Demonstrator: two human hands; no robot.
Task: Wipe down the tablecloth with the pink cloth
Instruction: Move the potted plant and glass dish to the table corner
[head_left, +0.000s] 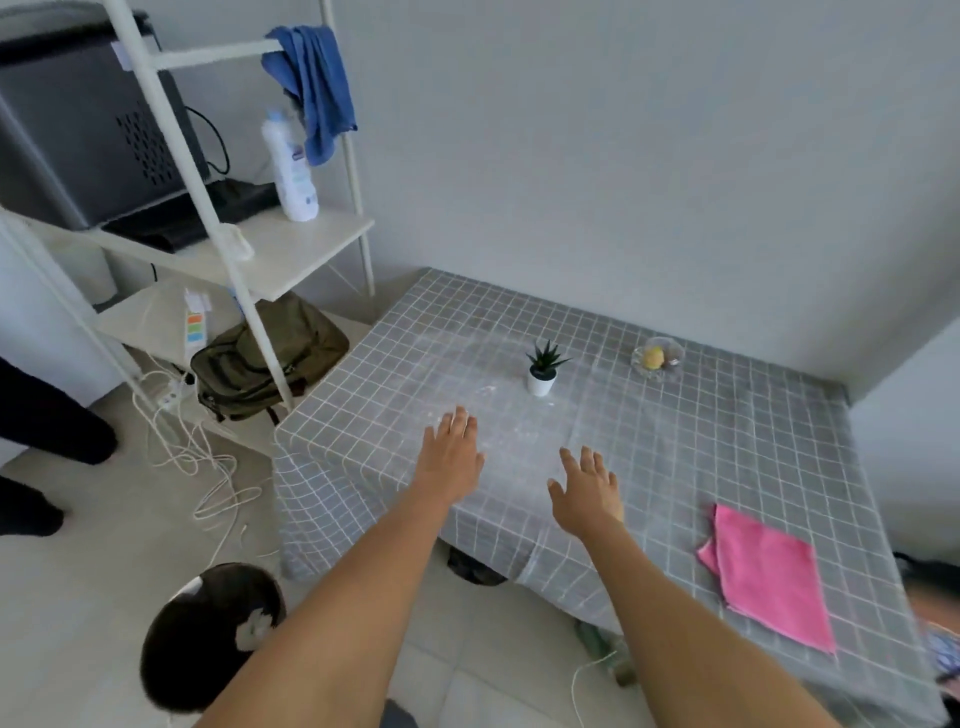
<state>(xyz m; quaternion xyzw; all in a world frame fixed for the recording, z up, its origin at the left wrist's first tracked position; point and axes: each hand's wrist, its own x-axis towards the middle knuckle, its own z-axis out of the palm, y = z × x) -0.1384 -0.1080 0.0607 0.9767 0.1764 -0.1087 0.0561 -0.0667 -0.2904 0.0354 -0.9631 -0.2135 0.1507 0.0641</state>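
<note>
one head-worn wide-angle view, looking forward and steeply down from above the near edge of the grey white-checked cloth-covered desk (675, 441), both outstretched forearms close below.

The grey checked tablecloth (701, 447) lies bare between the 2 outstretched hands and the pink cloth (769, 577) at the near right edge. Farther back, a small potted plant (543, 369) and a glass bowl (657, 358) stand well apart, with open cloth between them. A wall closes the far side.
</note>
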